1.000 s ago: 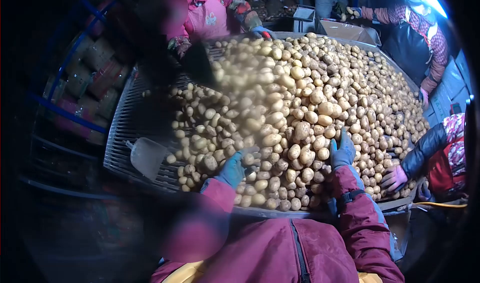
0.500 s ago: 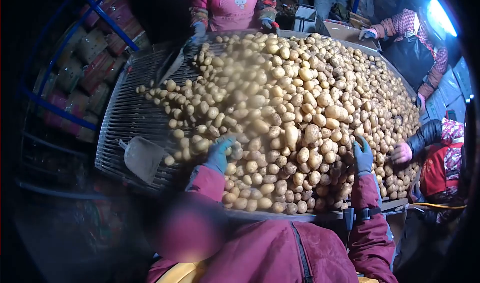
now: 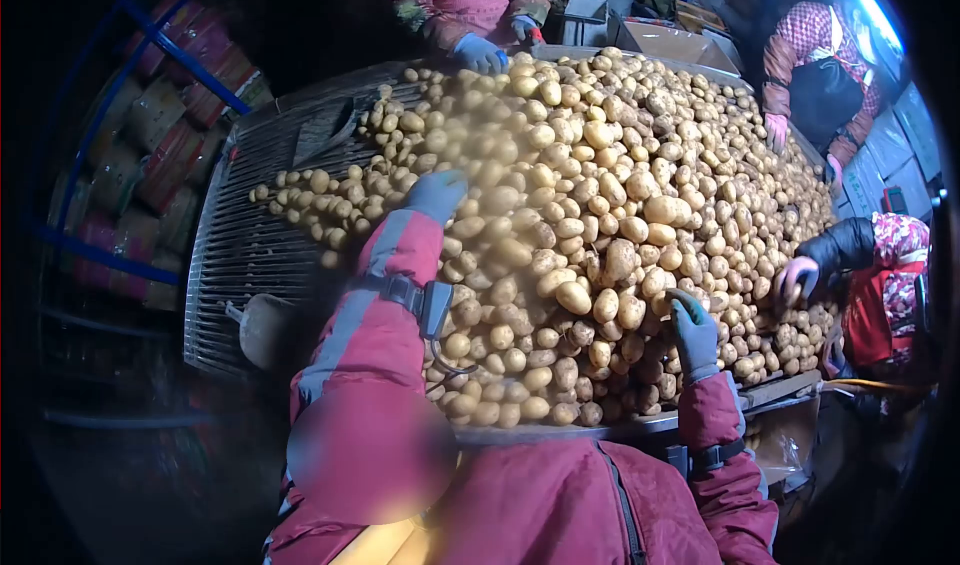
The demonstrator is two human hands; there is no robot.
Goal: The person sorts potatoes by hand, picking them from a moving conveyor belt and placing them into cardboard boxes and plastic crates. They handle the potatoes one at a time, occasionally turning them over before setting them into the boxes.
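Note:
My left hand [image 3: 437, 196], in a blue-grey glove, reaches forward over the left part of a large heap of potatoes [image 3: 620, 193]. Its fingers are stretched out flat, pointing right, and their undersides are hidden. Nearer to me on the right, my right hand [image 3: 694, 337] wears a similar glove with greenish fingers. Its fingers are apart, with the tips right at a potato [image 3: 659, 305] on the front slope of the heap. Pale, round potatoes of mixed sizes surround both hands.
The heap lies on a slatted metal table [image 3: 250, 255], bare slats showing left. A scoop [image 3: 264, 331] rests there. Across stands a co-worker in a pink apron [image 3: 470, 5]; two more co-workers reach in from the right. Stacked boxes [image 3: 165, 160] stand behind a blue rail [image 3: 110, 255].
My left hand has moved forward over the heap, its arm stretching out. My right hand has shifted left and a little nearer me. The far co-worker's hand has come over the potatoes.

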